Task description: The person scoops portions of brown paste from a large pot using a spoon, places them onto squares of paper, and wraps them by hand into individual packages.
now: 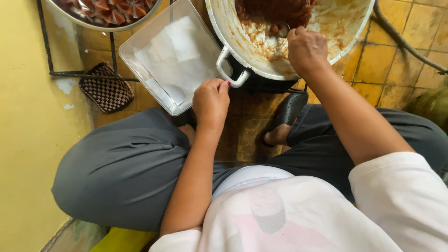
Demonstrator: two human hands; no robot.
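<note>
Now my left hand (211, 103) pinches the pan handle (228, 70), right hand (305, 49) grips a spoon (281, 29); worn yellow floor tiles (373, 70).

A clear plastic tub (175, 56), rectangular with rounded corners, sits tilted on the tiled floor (373, 70) between a bowl (105, 14) at the top left and a big metal pot (289, 32) at the top right. Inside it lie translucent white plastic sheets (175, 58), loosely stacked, which look like wrappers. The bowl holds small packets (109, 9), reddish brown in shiny clear wrap and folded to points; no labels, signs or screens show.
</note>
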